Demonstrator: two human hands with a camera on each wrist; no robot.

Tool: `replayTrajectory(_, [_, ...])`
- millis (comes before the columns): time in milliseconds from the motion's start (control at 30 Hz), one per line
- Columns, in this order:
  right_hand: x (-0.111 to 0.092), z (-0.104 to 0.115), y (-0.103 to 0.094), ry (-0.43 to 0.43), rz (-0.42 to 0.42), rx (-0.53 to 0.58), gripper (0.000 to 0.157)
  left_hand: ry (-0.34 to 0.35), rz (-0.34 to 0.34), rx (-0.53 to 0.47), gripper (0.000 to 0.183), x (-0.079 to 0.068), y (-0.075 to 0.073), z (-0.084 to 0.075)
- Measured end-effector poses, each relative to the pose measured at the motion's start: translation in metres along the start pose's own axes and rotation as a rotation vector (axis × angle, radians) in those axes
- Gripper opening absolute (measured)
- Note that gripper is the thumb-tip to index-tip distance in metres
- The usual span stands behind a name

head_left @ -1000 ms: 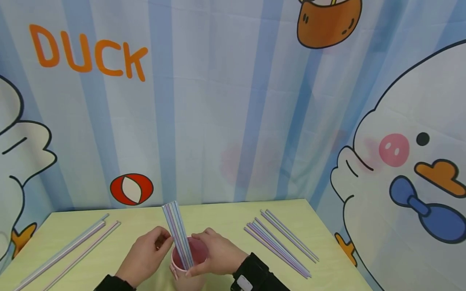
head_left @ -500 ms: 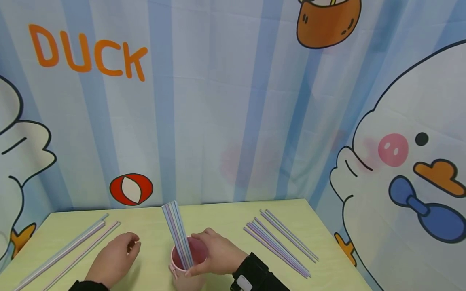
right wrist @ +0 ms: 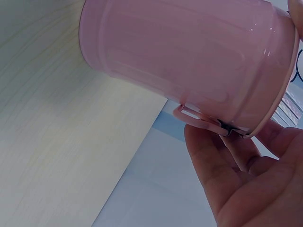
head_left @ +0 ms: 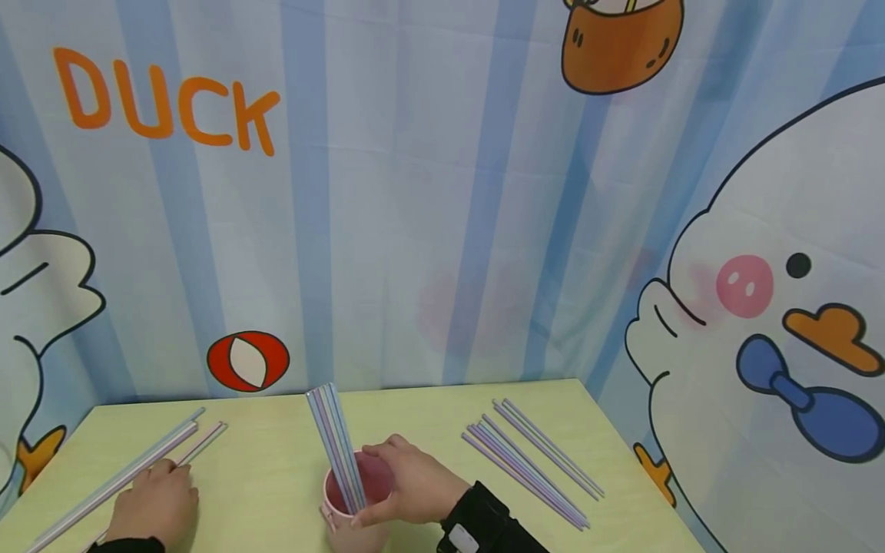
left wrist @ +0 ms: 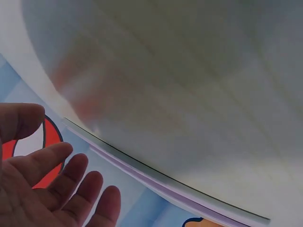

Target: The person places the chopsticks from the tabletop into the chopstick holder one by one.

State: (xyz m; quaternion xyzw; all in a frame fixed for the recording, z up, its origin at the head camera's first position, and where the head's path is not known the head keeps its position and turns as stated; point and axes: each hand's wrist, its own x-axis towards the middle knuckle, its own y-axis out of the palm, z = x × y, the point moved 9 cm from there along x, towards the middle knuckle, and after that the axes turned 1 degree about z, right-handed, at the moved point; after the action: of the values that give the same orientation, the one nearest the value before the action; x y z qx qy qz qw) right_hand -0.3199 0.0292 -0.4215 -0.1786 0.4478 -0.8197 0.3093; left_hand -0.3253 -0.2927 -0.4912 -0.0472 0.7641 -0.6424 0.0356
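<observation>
A pink cup (head_left: 376, 478) stands near the table's front, with a bundle of pastel straws (head_left: 336, 445) leaning upright inside it. My right hand (head_left: 418, 484) grips the cup by its rim, thumb at the front and fingers behind. In the right wrist view, fingers (right wrist: 203, 156) lie against the cup's small side handle (right wrist: 201, 122). My left hand (head_left: 155, 503) reaches down over the pinkish straws (head_left: 207, 443) on the left, partly covering them. In the left wrist view its fingers (left wrist: 90, 189) are loosely spread and hold nothing; straws (left wrist: 161, 177) lie beyond them.
More long straws (head_left: 104, 491) lie slantwise along the table's left side. To the right of the cup several straws (head_left: 528, 472) lie in a loose group, with a pair (head_left: 549, 445) just behind. A printed curtain (head_left: 415, 192) hangs behind the pale yellow table (head_left: 422, 399).
My left hand has left the straws in the cup, moved left and come down over the straws lying there. The right hand keeps its grip on the cup.
</observation>
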Motion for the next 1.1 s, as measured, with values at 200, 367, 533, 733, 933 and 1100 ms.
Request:
replayTrajectory(200, [0.000, -0.001, 0.000, 0.028, 0.007, 0.003, 0.084, -0.046, 0.042, -0.005, 0.046, 0.000, 0.005, 0.011])
replayTrajectory(367, [-0.001, 0.000, -0.001, 0.030, 0.006, -0.001, 0.084, -0.062, 0.065, -0.005, 0.047, 0.007, 0.012, 0.017])
replayTrajectory(533, [-0.001, 0.000, -0.001, 0.023, 0.008, -0.014, 0.084, -0.072, 0.116, 0.008, 0.047, 0.013, 0.021, 0.024])
replayTrajectory(733, [0.000, 0.000, -0.001, 0.028, 0.015, -0.006, 0.083, -0.084, 0.157, 0.011, 0.047, 0.016, 0.027, 0.030])
replayTrajectory(933, [0.000, 0.000, 0.000, 0.020, 0.018, -0.003, 0.082, -0.086, 0.160, 0.016, 0.048, 0.015, 0.028, 0.031])
replayTrajectory(1100, [0.000, 0.000, 0.001, 0.013, 0.018, 0.000, 0.082, -0.075, 0.146, 0.018, 0.046, 0.015, 0.027, 0.028])
